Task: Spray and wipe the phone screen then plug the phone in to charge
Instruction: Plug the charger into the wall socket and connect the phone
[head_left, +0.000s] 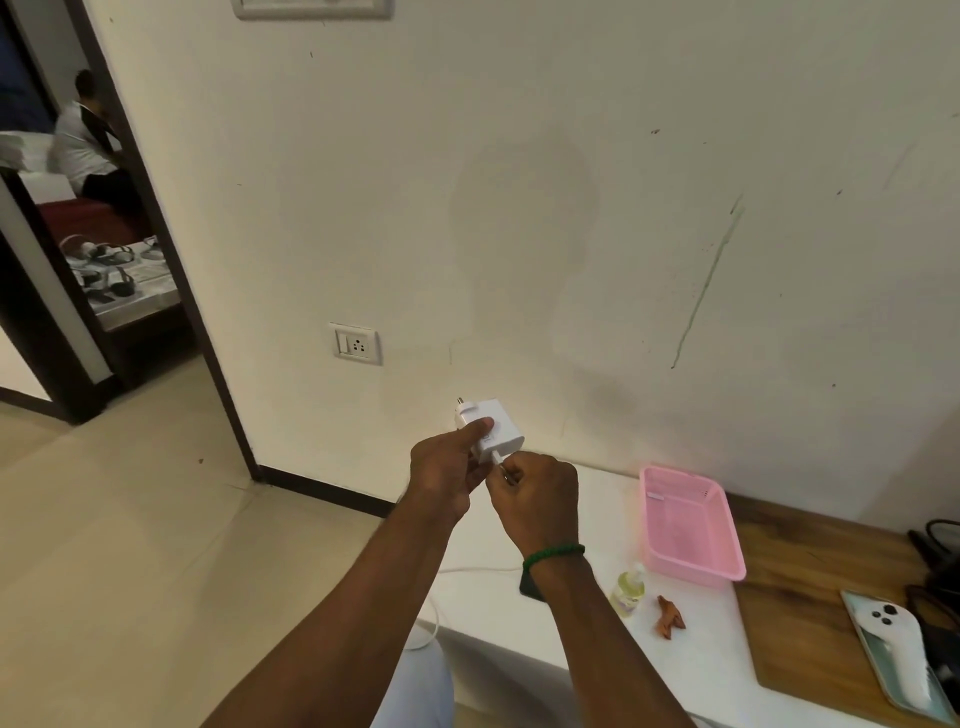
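Centrally, charger adapter is gripped by left hand — cable plug is pinched by right hand; wall socket is seen at ten o'clock.

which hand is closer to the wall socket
Left. The left hand, gripping the charger adapter, is below and right of the wall socket; the right hand, pinching the cable, sits farther right.
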